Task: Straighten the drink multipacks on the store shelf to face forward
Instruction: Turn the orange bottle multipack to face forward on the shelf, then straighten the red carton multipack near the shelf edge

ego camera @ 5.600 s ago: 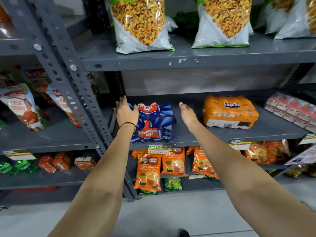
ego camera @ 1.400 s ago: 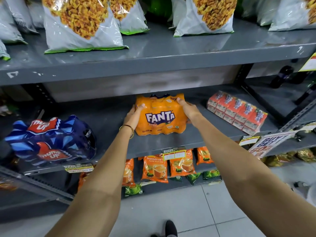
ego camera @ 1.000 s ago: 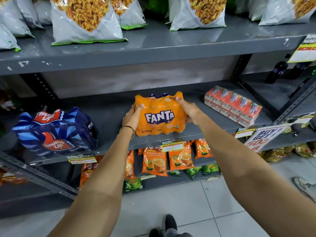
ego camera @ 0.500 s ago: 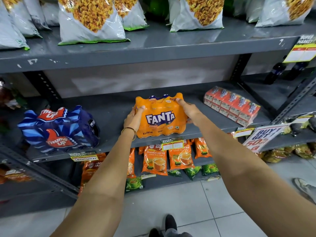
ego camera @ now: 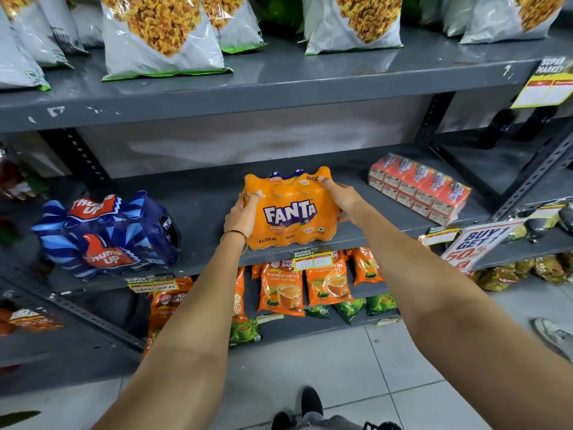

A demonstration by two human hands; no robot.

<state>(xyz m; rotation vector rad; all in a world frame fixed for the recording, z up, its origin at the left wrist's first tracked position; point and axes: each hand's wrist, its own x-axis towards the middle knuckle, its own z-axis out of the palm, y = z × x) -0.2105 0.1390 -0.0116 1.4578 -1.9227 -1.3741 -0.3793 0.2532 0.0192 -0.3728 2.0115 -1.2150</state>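
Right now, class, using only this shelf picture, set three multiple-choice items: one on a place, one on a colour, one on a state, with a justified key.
1. Where is the Thums Up pack relative to the Fanta pack?
A. To its left on the same shelf
B. On the shelf above
C. On the floor

2. What colour is the Fanta wrap?
A. Green
B. Orange
C. White

3. How is the Fanta pack held?
A. By one hand
B. By no hand
C. Between both hands

Key: 1 A, both sit on the middle shelf. 2 B, its wrap is orange. 3 C, the left hand and right hand grip its sides.
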